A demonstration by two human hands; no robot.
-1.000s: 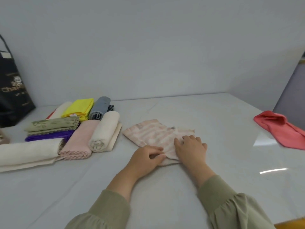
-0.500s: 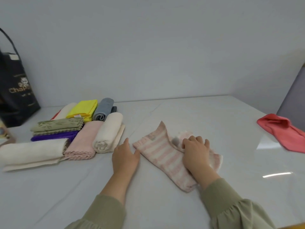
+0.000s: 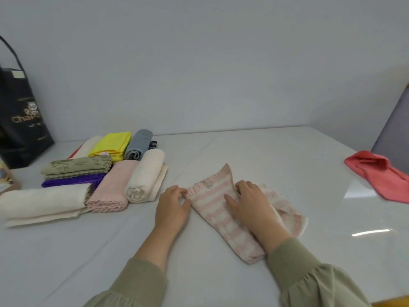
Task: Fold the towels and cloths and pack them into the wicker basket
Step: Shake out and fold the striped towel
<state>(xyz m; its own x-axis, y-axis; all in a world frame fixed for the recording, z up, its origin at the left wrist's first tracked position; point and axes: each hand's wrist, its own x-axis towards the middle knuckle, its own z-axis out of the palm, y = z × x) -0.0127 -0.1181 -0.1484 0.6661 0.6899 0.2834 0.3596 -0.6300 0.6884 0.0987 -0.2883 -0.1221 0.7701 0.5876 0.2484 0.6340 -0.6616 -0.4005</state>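
A pink-and-white striped towel (image 3: 221, 220) lies partly folded on the white table (image 3: 276, 151), running diagonally with one corner raised. My left hand (image 3: 173, 207) pinches its left corner. My right hand (image 3: 252, 204) rests on top of it, thumb spread and fingertips curled into a fold. To the left sit folded and rolled cloths: a cream roll (image 3: 146, 173), a pink towel (image 3: 115, 185), a green cloth (image 3: 77, 166) on a purple one (image 3: 73, 181), a yellow cloth (image 3: 112, 144), a grey roll (image 3: 139, 144) and a large cream towel (image 3: 42, 200). No wicker basket can be made out.
An unfolded coral cloth (image 3: 376, 173) lies at the table's right edge. A black paper bag (image 3: 20, 120) stands at the back left against the wall. A brown object (image 3: 8, 185) is cut off at the left edge.
The striped towel was swung round from a flat square into a long diagonal strip. My left hand let go, moved left, and now pinches the towel's left corner.
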